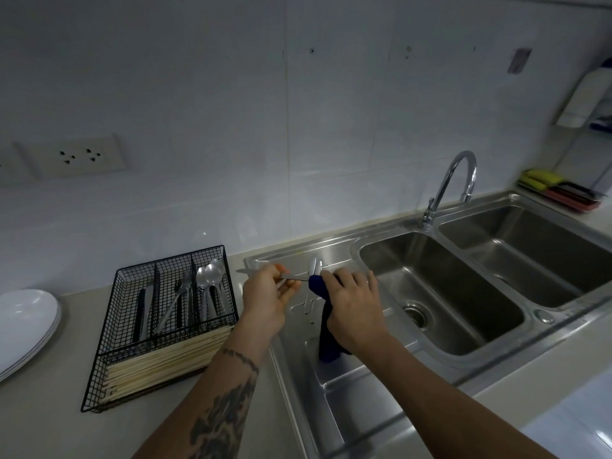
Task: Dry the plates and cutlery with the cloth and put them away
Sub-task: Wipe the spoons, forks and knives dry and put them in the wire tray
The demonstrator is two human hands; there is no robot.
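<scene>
Over the steel drainboard (351, 389), the left hand (268, 298) pinches a thin, shiny knife (261, 273) held level by its blade, while the right hand (356, 304) grips a dark blue cloth (326, 323) bunched around its other end, the cloth's tail hanging down.

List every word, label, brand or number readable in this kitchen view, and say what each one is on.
No text can be read anywhere.
Pink sticker on the wall tile: too blurred to read.
White bottle on the right-hand shelf: no label legible.
Wall socket, wire cutlery basket, plates: no markings visible.
</scene>
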